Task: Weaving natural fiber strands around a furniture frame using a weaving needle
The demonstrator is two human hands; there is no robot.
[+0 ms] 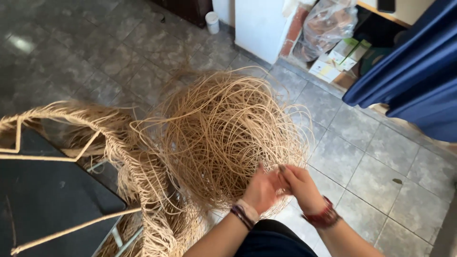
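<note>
the grey stone-tile floor (pixel 376 157) fills most of the head view, its slabs mottled and split by pale joints. on it, at the middle of the picture, sits a big loose tangle of tan rattan strands (pixel 223 133), coiled and looping in every direction, with stray ends sticking out above and to the right. to the left of the tangle curves a round frame wrapped in the same tan fibre (pixel 119 143), its loose ends hanging in a shaggy fringe; it arcs from the left edge down to the bottom of the picture, touching the tangle's left side. under that frame lies a dark flat panel (pixel 47 200), crossed by a thin wrapped rod. a blue cloth (pixel 414 81) hangs at the upper right, and beside it a clear plastic bag (pixel 328 24) rests above some small cartons (pixel 342 57). a small white cup (pixel 212 21) stands near the top.

both hands meet at the lower right edge of the tangle. the left hand (pixel 262 190), with a woven band at the wrist, has its fingers curled shut around a few strands. the right hand (pixel 300 188), with a dark red bracelet, pinches strands between its fingertips, touching the left.
</note>
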